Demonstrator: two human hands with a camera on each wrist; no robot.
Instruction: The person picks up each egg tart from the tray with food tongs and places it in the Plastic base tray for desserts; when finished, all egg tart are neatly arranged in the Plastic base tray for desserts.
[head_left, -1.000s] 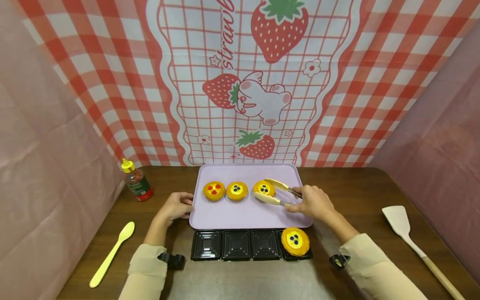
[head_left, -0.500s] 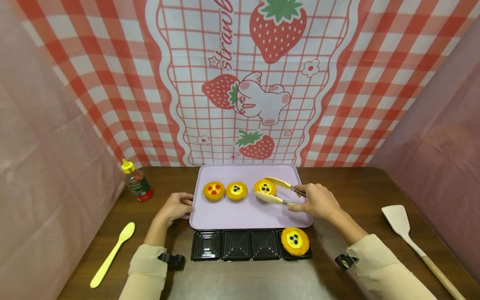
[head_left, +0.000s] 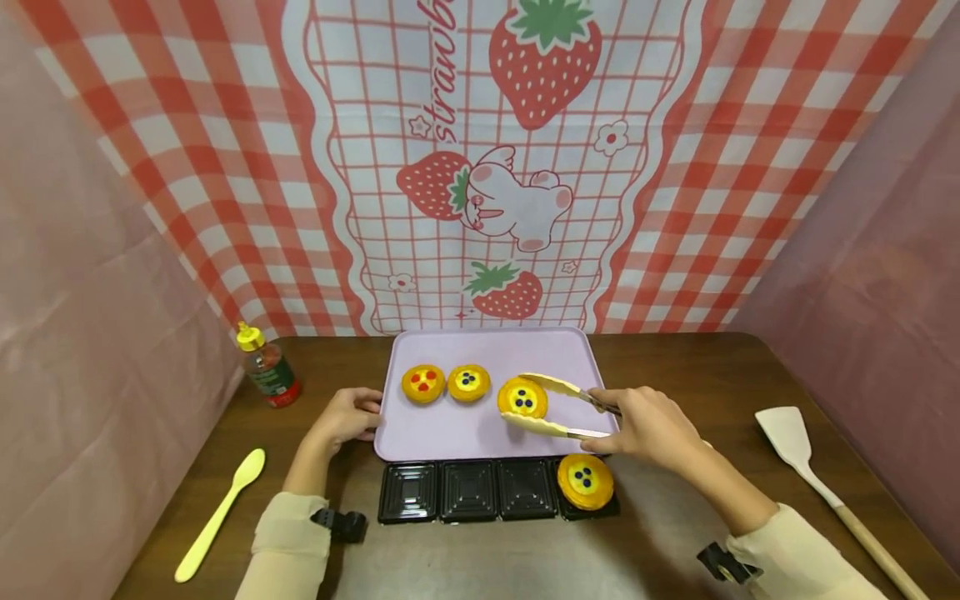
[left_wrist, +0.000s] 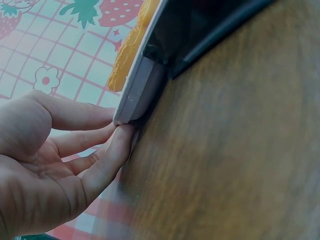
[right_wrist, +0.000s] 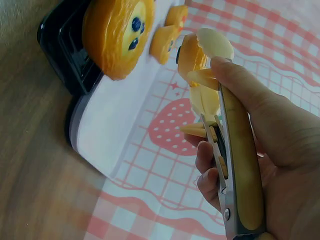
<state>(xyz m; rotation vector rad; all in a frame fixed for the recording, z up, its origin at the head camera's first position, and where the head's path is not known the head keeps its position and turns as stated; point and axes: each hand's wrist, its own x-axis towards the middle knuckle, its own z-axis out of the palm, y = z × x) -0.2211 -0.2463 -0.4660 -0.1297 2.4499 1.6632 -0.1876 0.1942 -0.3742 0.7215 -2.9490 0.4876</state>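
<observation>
Head view bright, shadows soft; left wrist view dimmer, wooden tabletop (left_wrist: 225, 140) blurred.

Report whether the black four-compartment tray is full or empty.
Partly filled: the black four-compartment tray holds one blueberry-topped tart, at its right end; the rest shows bare.

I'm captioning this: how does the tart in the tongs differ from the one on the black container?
The gripped tart is between the tongs over the lilac tray; the other tart sits on the black container. In the head view, the gripped tart looks smaller than the other tart. Both are round, golden and blue-dotted.
</observation>
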